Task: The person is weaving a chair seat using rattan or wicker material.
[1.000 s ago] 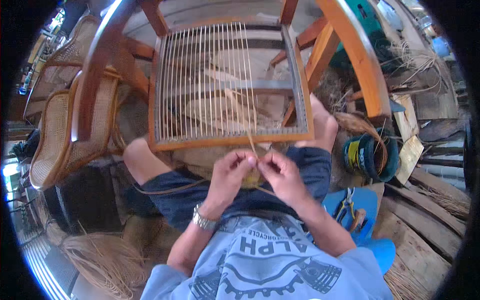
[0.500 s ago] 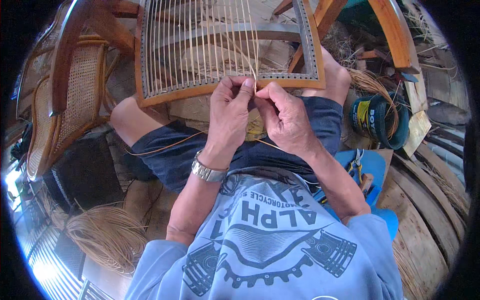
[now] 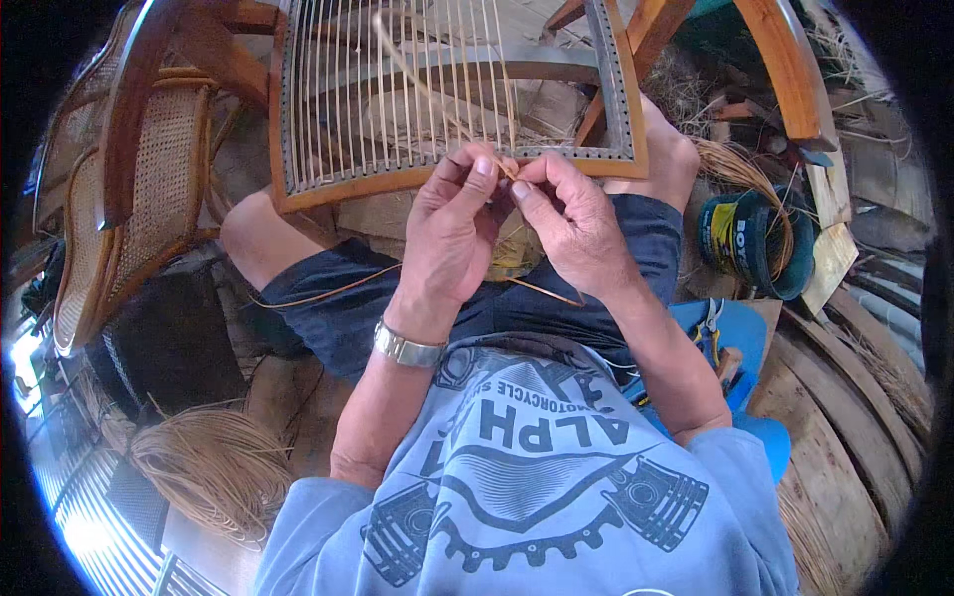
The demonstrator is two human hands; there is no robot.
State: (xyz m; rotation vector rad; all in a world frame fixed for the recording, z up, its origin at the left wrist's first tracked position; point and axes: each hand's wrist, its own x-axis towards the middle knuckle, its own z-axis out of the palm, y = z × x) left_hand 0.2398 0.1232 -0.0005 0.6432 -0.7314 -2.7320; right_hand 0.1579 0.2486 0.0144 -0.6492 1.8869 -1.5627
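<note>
A wooden chair frame point(image 3: 348, 191) with small holes along its inner edge lies across my knees. Pale cane strands point(image 3: 381, 109) run lengthwise over its opening, side by side. At the near rail, my left hand point(image 3: 449, 226) pinches a loose cane strand point(image 3: 401, 62) between thumb and fingers. My right hand point(image 3: 574, 230) is closed on the same strand just to the right, thumb against forefinger. The strand's free length rises away to the upper left, over the frame. Below my hands, a thin strand point(image 3: 338, 292) crosses my lap, partly hidden by my left wrist.
A green bucket point(image 3: 790, 260) holding cane stands at right. Yellow-handled pliers point(image 3: 710, 333) lie on a blue tray point(image 3: 763, 343) by my right elbow. A cane bundle point(image 3: 214, 467) lies lower left, near a woven cane chair point(image 3: 154, 164). Wooden boards point(image 3: 825, 397) lie at right.
Both hands have shifted slightly, with the right thumb now lower against the strand. The loose strand has swung out to the upper left. Below, the thin strand's end beneath my right hand shows more.
</note>
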